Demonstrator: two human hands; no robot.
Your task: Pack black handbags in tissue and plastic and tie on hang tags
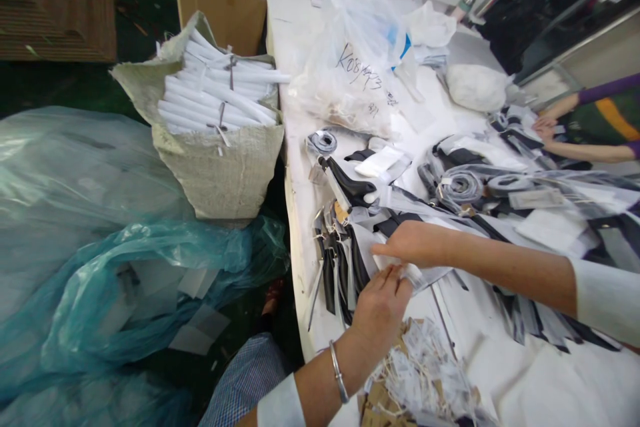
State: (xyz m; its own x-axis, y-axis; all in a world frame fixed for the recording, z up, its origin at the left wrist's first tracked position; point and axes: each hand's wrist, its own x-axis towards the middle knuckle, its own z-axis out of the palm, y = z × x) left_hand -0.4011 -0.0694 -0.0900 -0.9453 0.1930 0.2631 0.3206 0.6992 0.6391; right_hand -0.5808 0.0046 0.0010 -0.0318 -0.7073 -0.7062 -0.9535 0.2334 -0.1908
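My left hand (383,300), with a metal bracelet on the wrist, reaches in from the bottom, its fingers closed on a thin white sheet (414,275). From the right comes my right hand (413,245), bent over the same sheet just above the left; its fingers are closed too, and their tips are partly hidden. Beside both hands lies a bunch of black and grey strips (337,267) with strings and tags. Under the left forearm is a pile of small clear-wrapped tags with strings (425,367).
Rolled grey strips (460,188) and more strips cover the table's right side. A large clear bag (363,53) with handwriting stands behind. Left of the table edge are a woven sack (225,167) of white rolls, a carton (220,3) and teal plastic bags (150,293). Another person's hands (547,127) work far right.
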